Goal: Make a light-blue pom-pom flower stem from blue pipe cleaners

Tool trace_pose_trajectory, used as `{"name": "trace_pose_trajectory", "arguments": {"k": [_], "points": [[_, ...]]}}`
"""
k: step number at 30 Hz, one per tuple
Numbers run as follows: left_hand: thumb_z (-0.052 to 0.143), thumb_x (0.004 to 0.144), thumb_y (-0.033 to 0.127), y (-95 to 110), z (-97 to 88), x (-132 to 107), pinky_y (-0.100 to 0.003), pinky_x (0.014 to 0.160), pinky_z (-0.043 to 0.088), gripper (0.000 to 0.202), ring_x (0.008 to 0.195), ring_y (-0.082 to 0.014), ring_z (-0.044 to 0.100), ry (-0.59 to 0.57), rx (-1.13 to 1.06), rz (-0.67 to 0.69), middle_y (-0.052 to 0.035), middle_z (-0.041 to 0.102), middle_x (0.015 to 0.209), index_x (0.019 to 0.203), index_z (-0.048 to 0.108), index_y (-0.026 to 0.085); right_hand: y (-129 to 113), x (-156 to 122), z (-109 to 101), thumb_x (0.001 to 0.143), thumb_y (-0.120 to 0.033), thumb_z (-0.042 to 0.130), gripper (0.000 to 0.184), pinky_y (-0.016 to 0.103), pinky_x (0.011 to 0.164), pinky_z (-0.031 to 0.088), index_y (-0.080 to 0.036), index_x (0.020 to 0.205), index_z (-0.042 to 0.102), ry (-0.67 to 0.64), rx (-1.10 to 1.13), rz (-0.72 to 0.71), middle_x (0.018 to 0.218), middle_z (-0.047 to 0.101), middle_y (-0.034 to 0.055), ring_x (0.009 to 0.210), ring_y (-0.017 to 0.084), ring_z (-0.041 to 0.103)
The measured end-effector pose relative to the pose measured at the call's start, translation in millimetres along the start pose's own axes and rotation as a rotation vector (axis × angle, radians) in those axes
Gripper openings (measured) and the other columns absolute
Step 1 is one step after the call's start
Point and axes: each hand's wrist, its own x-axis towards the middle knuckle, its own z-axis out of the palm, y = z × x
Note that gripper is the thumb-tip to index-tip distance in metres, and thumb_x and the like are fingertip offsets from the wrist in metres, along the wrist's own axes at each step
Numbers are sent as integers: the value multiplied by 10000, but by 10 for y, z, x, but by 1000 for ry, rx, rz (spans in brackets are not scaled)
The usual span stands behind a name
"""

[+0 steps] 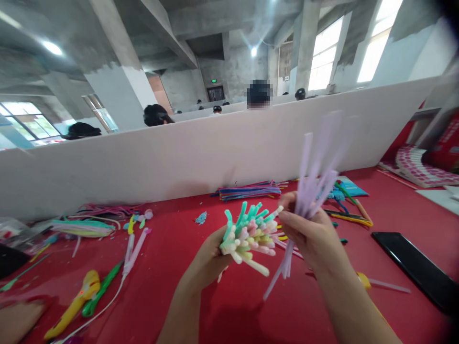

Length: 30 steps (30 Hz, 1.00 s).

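Observation:
My left hand (pixel 215 248) is closed round a thick bundle of pipe cleaners (pixel 251 234) in mint green, white, pink and pale yellow. The bundle's tips point up toward the camera, and its lower part is hidden. To the right, my right hand (pixel 311 231) grips a bunch of lilac pipe cleaners (pixel 315 184), which stands nearly upright, its upper ends blurred and a few ends sticking out below. A single pale tip of the left bundle lies close to my right fingertips; whether they touch I cannot tell.
A red table (pixel 154 296) ends at a white partition (pixel 201 162). At left lie a yellow tool (pixel 77 303), a glue gun (pixel 132 253) with a white cord, and pastel stems (pixel 86 227). More pipe cleaners (pixel 251 191) lie behind; a black phone (pixel 412 267) lies right. People sit beyond the partition.

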Motion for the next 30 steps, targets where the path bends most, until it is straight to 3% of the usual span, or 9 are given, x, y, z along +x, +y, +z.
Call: {"name": "trace_pose_trajectory", "arguments": {"k": [4, 8, 11, 15, 19, 26, 30], "points": [[622, 761, 225, 78, 40, 10, -277, 731, 451, 254, 899, -226, 568, 23, 294, 69, -49, 645, 903, 1014, 630, 208, -211, -177, 22, 615, -186, 711, 54, 237, 430, 342, -222, 644, 682, -36, -124, -111, 586, 559, 4, 486, 109, 456], [585, 789, 226, 129, 45, 14, -262, 738, 428, 219, 837, -204, 565, 46, 474, 167, -42, 634, 896, 1002, 630, 203, -253, -243, 67, 677, -200, 683, 31, 303, 593, 460, -224, 692, 696, -90, -295, -22, 712, 646, 42, 696, 195, 593], [587, 771, 183, 136, 39, 32, -257, 746, 411, 283, 835, -203, 564, 98, 549, 267, -40, 641, 959, 1048, 629, 222, -212, -220, 62, 698, -214, 674, 46, 303, 595, 467, -214, 742, 687, -109, -392, -5, 779, 665, 51, 774, 221, 609], [562, 732, 98, 151, 38, 59, -262, 746, 399, 326, 825, -203, 554, 166, 641, 341, -29, 628, 941, 1021, 637, 229, -178, -184, 37, 708, -223, 668, 41, 304, 579, 460, -217, 747, 679, -39, -479, -8, 812, 676, 54, 773, 227, 612], [508, 752, 93, 185, 35, 77, -296, 785, 392, 312, 866, -217, 537, 132, 777, 442, -45, 599, 961, 1012, 608, 234, -168, -155, -4, 721, -242, 664, 71, 314, 582, 460, -211, 784, 679, -9, -494, -6, 758, 664, 44, 703, 213, 609], [451, 758, 51, 181, -19, 82, -336, 825, 388, 450, 951, -237, 518, 162, 1016, 585, -74, 561, 1034, 1146, 541, 260, -94, -124, -87, 751, -327, 644, 154, 265, 504, 403, -231, 861, 695, 30, -587, -60, 716, 637, 20, 603, 165, 559], [454, 788, 83, 170, -59, 81, -366, 845, 386, 515, 969, -247, 510, 180, 1195, 666, -86, 556, 1051, 1267, 465, 270, -84, -117, -71, 781, -308, 603, 151, 253, 490, 360, -207, 849, 693, 0, -767, -132, 653, 608, 9, 556, 148, 519]]}}
